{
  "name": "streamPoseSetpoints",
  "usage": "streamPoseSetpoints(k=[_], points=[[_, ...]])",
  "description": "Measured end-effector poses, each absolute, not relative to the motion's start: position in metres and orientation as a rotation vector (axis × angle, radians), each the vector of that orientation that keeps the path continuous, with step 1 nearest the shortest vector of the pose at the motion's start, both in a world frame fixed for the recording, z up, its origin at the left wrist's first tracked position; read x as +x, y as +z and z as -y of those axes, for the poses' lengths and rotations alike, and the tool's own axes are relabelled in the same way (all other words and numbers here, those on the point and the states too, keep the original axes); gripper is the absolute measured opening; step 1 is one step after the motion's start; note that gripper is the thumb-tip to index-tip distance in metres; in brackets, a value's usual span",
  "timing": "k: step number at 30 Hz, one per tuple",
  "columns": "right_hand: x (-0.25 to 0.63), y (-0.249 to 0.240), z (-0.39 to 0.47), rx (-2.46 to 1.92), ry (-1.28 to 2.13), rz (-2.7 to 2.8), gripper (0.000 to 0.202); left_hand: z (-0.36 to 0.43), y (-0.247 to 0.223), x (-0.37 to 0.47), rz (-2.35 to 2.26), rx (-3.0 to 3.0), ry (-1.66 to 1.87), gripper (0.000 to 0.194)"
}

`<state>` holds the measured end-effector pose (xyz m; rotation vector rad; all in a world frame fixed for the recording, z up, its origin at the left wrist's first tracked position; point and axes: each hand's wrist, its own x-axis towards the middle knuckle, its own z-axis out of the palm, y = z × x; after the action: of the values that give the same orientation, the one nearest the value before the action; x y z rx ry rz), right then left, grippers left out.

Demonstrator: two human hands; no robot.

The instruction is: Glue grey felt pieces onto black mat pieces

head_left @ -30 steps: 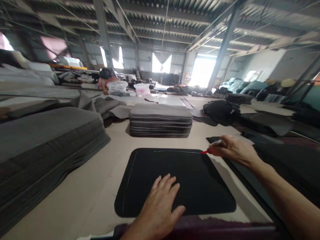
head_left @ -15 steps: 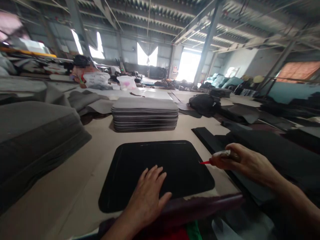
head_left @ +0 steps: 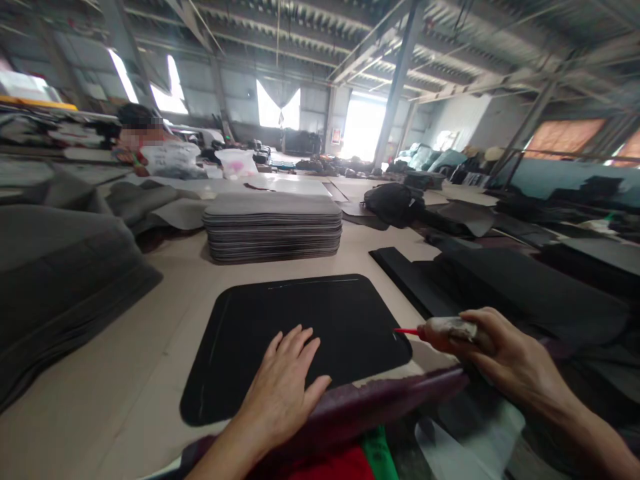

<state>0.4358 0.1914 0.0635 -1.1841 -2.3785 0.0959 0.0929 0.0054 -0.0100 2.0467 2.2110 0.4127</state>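
A black rounded-corner panel (head_left: 330, 313) lies flat on the table in front of me. My left hand (head_left: 285, 380) rests on its near part, palm down with fingers spread. In my right hand (head_left: 500, 347) is a glue bottle (head_left: 447, 328) with a red nozzle, tilted to point left. The nozzle tip is at the panel's right edge, close to the near right corner; whether it touches I cannot tell. Thin pale lines run along the panel's left and far edges, and a short pale mark shows near the nozzle.
Beyond the panel stands a stack of grey rounded panels (head_left: 274, 230). A pile of dark sheets (head_left: 65, 280) is at left; black strips (head_left: 405, 280) and dark material lie at right. A black bundle (head_left: 393, 203) sits farther back. Another person (head_left: 145, 137) is at the far left.
The glue bottle has moved toward me along the panel's right edge, and a short pale mark now shows there. My left hand stays on the panel. The whole view has shifted slightly.
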Motion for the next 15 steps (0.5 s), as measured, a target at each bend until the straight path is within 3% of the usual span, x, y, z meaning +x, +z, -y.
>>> streamPoseSetpoints(k=[15], points=[[0.321,0.057,-0.283,-1.219,-0.046,2.457,0.034,-0.008,-0.026,0.081,-2.289,2.330,0.383,0.057]])
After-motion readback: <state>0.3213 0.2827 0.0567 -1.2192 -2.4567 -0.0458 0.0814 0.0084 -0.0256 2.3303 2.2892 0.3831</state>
